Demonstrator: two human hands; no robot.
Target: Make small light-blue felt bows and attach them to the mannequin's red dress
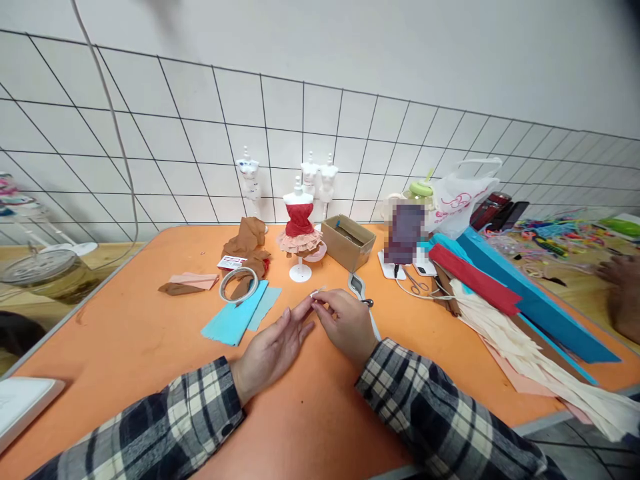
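Table (165,327), flat and orange, below. Left hand (274,348), bare, loosely open, palm showing, with a fingertip at a tiny, thin, white piece (315,293), too small to name. Right hand (349,322), with thumb and finger pinched tight on that piece. All near a small white dress form (299,220) in red and pink.

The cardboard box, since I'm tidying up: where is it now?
In the head view, the cardboard box is on the orange table, just right of the red-topped mannequin.
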